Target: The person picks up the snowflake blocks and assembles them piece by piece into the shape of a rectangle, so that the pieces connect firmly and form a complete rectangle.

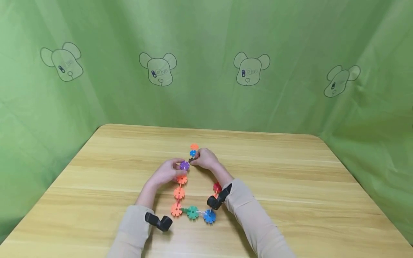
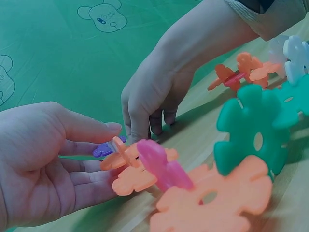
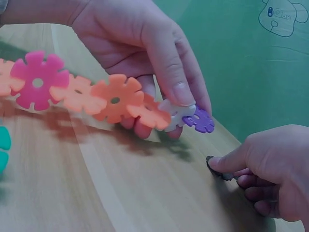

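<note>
A chain of interlocking snowflake building discs bends across the table, with an orange disc (image 1: 179,193), a green disc (image 1: 193,212) and a blue disc (image 1: 209,216) among its links. My left hand (image 1: 166,172) pinches the chain near its far end. There the thumb lies on a white disc (image 3: 175,115) joined to the purple end disc (image 3: 201,121). Just beyond, my right hand (image 1: 207,158) pinches a black disc (image 1: 191,159) between thumb and fingers, close to the tabletop. A small gap separates the black disc from the purple one in the right wrist view.
Past the black disc lie a loose-looking blue disc (image 1: 193,153) and an orange disc (image 1: 194,146). The chain's other end, with a red disc (image 1: 217,187), sits beside the right sleeve. Green curtains (image 1: 206,107) rise behind the wooden table (image 1: 290,165).
</note>
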`<action>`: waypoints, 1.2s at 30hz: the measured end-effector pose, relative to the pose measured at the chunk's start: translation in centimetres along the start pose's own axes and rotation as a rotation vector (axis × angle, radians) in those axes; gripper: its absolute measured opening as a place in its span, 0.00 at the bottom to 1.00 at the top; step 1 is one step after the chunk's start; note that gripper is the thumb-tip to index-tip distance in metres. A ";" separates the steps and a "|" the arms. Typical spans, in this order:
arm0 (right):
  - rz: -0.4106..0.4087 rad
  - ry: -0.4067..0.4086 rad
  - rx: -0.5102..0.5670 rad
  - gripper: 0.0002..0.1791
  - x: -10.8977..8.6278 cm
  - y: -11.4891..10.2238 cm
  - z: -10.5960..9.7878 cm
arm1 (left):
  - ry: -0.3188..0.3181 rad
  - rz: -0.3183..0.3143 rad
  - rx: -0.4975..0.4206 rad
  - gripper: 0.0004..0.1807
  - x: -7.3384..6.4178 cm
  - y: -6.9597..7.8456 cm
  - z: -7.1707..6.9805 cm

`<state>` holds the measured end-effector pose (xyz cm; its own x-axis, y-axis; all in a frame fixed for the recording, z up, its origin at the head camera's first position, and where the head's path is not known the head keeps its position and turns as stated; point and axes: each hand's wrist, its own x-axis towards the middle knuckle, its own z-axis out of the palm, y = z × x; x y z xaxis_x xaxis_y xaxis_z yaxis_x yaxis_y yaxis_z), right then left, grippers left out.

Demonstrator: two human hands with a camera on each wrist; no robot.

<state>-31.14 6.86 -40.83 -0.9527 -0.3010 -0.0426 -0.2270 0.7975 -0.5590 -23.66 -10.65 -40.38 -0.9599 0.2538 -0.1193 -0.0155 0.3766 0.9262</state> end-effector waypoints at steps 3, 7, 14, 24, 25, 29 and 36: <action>0.010 -0.018 0.038 0.14 -0.1 0.0 -0.2 | 0.002 -0.001 0.006 0.32 -0.1 0.1 0.0; 0.007 -0.009 0.134 0.13 -0.5 0.2 -0.5 | -0.003 0.002 0.003 0.31 -0.1 0.1 0.1; -0.039 0.004 0.278 0.09 -1.6 0.9 -1.0 | 0.005 0.001 -0.011 0.32 -0.2 0.1 0.2; -0.115 0.020 0.390 0.07 -3.9 1.2 -1.3 | -0.011 0.036 0.006 0.34 0.1 0.0 0.2; -0.123 0.024 0.387 0.07 -4.1 1.2 -1.2 | -0.011 0.040 0.010 0.34 0.1 0.0 0.2; -0.167 0.056 0.339 0.06 -4.8 1.1 -1.0 | -0.007 0.050 0.023 0.32 0.2 -0.1 0.3; -0.200 0.111 0.248 0.04 -5.4 0.7 -0.8 | -0.005 0.061 0.036 0.32 0.3 0.0 0.4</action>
<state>-26.31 9.47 -40.33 -0.9135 -0.3691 0.1709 -0.3684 0.5728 -0.7323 -23.79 -10.22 -40.60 -0.9572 0.2818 -0.0655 0.0526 0.3921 0.9184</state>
